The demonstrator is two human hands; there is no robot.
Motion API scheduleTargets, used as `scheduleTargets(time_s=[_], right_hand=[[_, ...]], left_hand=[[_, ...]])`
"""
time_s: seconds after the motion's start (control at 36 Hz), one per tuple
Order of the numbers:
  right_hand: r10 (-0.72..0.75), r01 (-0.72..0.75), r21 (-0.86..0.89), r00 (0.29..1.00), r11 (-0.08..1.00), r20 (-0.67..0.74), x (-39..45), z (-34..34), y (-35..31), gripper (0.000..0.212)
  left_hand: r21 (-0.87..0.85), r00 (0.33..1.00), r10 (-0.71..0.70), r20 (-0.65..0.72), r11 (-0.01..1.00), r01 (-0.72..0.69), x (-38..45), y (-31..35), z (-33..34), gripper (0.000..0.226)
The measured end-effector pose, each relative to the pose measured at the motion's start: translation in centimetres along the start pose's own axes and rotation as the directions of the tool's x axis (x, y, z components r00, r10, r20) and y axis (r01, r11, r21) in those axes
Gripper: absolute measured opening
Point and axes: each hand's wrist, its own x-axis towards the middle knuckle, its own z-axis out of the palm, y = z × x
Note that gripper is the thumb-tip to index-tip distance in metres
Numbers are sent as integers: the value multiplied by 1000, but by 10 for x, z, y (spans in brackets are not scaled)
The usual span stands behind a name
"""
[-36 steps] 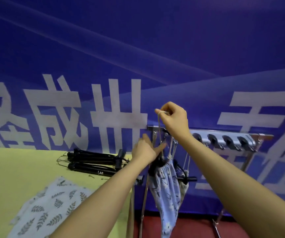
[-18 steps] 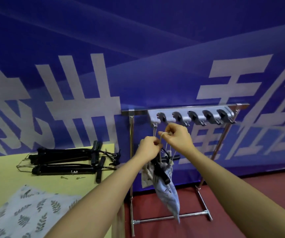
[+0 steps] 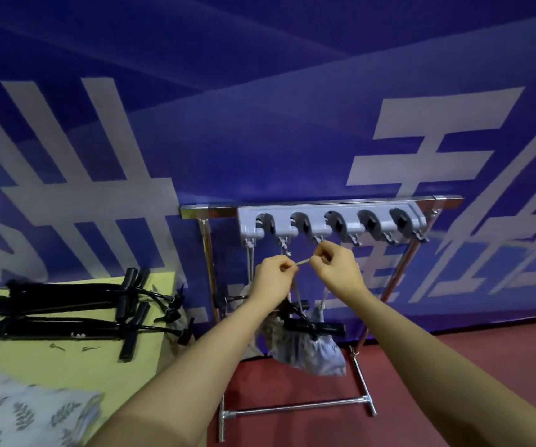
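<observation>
Head view shows, at frame centre, the left hand (image 3: 273, 279) and right hand (image 3: 338, 269), fingers of both clamped on one beige cord (image 3: 303, 261) stretched between them, just below one grey rack (image 3: 334, 210) with five holders.

Dim bluish light, even, few shadows; wide-angle bending at edges; slight overall softness.

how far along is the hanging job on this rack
Done: knotted cords hang from the first two hooks of the grey holder. In hand: the left hand and right hand pinch a cord stretched between them, under the third hook. Left: hooking this cord on; three more hooks look bare, and black hangers lie on the yellow table.
</observation>
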Motion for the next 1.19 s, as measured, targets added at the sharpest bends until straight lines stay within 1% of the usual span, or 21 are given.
scheduleTargets(time_s=[0.11,0.19,0.25,0.33,0.47,0.64,0.72,0.78,0.94,1.03,1.11,1.19], right_hand=[[-43,44,24,998,999,-40,23,-5,18,17],[-50,51,1,995,999,-83,36,-6,27,15],[-43,42,-15,996,999,-78,45,-6,35,13],[-24,22,-59,999,998,-29,54,-4,46,13],[20,-14,-131,999,991,48,54,6,63,12],[83,-75,-139,995,987,54,48,14,65,13],[147,-137,-144,987,980,61,42,14,68,16],[151,-137,-143,984,980,90,35,14,70,16],[110,-93,-129,984,987,138,20,24,55,12],[60,-43,-100,983,994,172,12,33,38,13],[19,0,-95,980,996,197,3,47,20,14],[-15,34,-72,967,997,254,-7,67,2,10]], left_hand=[[-64,998,-45,-46,997,42,22,14,18,18],[-87,993,-78,-84,994,71,36,22,29,19],[-60,987,-100,-126,994,94,47,23,38,23],[-33,976,-151,-160,989,147,58,22,51,27],[-16,965,-222,-139,975,222,62,8,64,27],[41,978,-176,-109,983,181,56,4,69,21],[40,980,-164,-110,985,169,51,-1,64,18],[46,980,-168,-110,984,174,46,-6,59,16],[51,977,-189,-101,980,195,22,-21,34,12],[73,978,-182,-101,979,190,10,-28,15,12],[77,977,-173,-123,980,183,-1,-38,-6,12],[93,975,-169,-147,978,184,-15,-54,-32,11]])
